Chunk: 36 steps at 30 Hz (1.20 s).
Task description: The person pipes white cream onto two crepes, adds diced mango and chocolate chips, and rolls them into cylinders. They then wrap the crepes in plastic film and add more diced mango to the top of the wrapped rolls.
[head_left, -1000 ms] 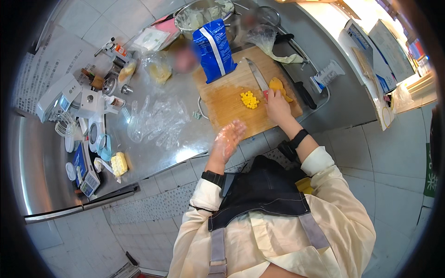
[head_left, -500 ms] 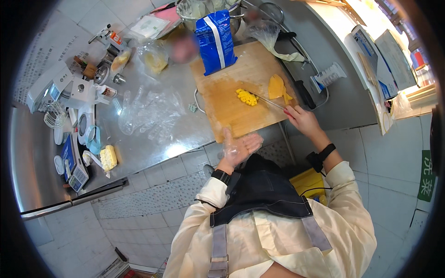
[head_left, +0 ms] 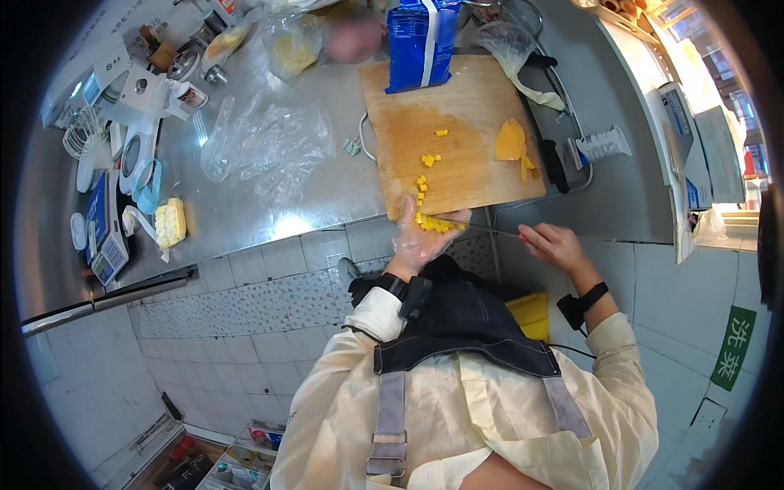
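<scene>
My left hand (head_left: 418,247), in a clear plastic glove, is palm up at the near edge of the wooden cutting board (head_left: 465,98). A heap of yellow mango cubes (head_left: 434,223) rests across its palm and fingers. My right hand (head_left: 557,247) grips a thin knife (head_left: 500,231) by its red handle, the blade pointing left over the cubes. More cubes (head_left: 429,161) lie in a loose trail up the board. A larger flat mango piece (head_left: 510,141), with a thin strip beside it, sits on the board's right side.
A blue bag (head_left: 421,49) stands at the board's far edge. To the right lies a black-handled knife (head_left: 554,166). Crumpled clear plastic (head_left: 278,139) covers part of the steel table; a yellow block (head_left: 171,224) and scale (head_left: 110,260) sit at left.
The mango heap has moved from mid-board toward me onto my left palm, leaving a trail of cubes. My right hand and its knife have come nearer. The view has shifted.
</scene>
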Each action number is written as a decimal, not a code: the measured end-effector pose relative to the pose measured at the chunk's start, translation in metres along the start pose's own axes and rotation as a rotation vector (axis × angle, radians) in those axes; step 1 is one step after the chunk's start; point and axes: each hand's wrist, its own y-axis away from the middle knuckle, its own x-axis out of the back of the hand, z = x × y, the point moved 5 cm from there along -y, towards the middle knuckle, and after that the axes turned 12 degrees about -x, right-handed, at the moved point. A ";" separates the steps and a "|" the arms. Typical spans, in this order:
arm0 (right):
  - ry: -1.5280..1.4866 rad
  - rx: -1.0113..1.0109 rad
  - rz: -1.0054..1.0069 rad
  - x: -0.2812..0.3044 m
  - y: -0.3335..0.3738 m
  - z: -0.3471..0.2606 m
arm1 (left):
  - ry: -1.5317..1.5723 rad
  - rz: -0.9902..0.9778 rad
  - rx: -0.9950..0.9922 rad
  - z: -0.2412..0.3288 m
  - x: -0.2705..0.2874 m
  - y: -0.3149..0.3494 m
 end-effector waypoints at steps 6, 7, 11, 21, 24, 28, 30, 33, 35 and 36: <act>0.067 -0.180 0.183 0.007 -0.060 0.058 | 0.073 0.003 0.009 0.001 -0.012 0.004; 0.083 -0.184 0.173 0.006 -0.076 0.064 | 0.063 0.004 0.002 0.002 -0.012 0.004; 0.066 -0.153 0.097 -0.007 -0.097 0.071 | 0.033 -0.012 -0.010 0.003 -0.014 0.003; 0.025 -0.018 0.057 0.009 -0.052 0.033 | 0.021 -0.020 0.019 0.003 -0.007 0.000; 0.026 -0.108 0.101 0.007 -0.049 0.039 | 0.050 0.034 0.035 0.003 -0.006 -0.002; 0.078 0.011 0.093 -0.007 -0.067 0.026 | 0.075 0.050 0.019 0.001 -0.010 0.003; 0.083 0.066 0.049 -0.005 -0.066 0.018 | 0.077 0.022 0.019 0.002 -0.011 0.004; 0.068 0.119 0.000 -0.004 -0.056 0.009 | 0.059 -0.025 0.022 0.004 -0.011 0.006; 0.048 0.138 -0.010 0.000 -0.047 0.008 | 0.075 -0.010 0.026 0.007 -0.010 0.008; 0.036 0.148 -0.005 0.002 -0.044 0.008 | 0.064 0.023 0.027 0.008 -0.005 0.008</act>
